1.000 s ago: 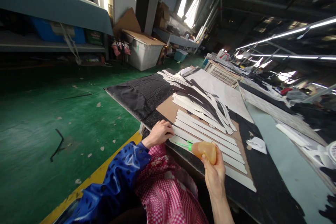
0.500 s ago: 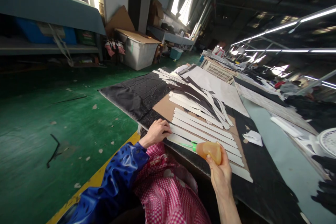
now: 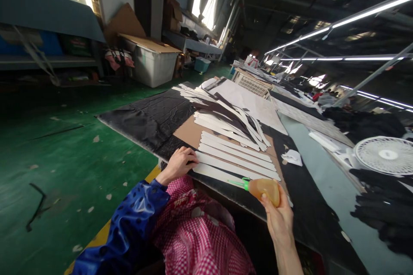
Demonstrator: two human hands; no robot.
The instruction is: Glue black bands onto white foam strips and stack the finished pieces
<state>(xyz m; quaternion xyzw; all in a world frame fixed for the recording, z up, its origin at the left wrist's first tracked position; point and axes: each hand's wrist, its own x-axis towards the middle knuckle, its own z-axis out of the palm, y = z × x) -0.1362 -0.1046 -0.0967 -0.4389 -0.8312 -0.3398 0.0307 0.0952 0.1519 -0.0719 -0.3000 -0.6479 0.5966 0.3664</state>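
My right hand (image 3: 280, 215) is wrapped round a squeeze bottle (image 3: 264, 190) of amber liquid with a green cap and thin green nozzle. The bottle lies nearly level, its nozzle pointing left over the nearest white strip (image 3: 214, 174). With fingers bent and pressed together, my left hand (image 3: 179, 165) holds the left ends of the nearest strips at the board's near edge. Further strips (image 3: 237, 151) lie side by side on a brown cardboard sheet (image 3: 185, 132). Behind them is a loose heap of white and dark strips (image 3: 222, 114). Whether liquid is coming out cannot be seen.
Black sheeting (image 3: 138, 122) covers the table around the cardboard. A crumpled white scrap (image 3: 293, 157) lies to the right, with a white fan (image 3: 387, 154) and black cloth (image 3: 383, 206) further over. A grey bin (image 3: 153, 64) stands on the green floor (image 3: 74, 159).
The bottle in my right hand has moved rightward along the nearest strip. My left hand stays at the strip ends. The whole view has shifted, bringing more of the fan into sight.
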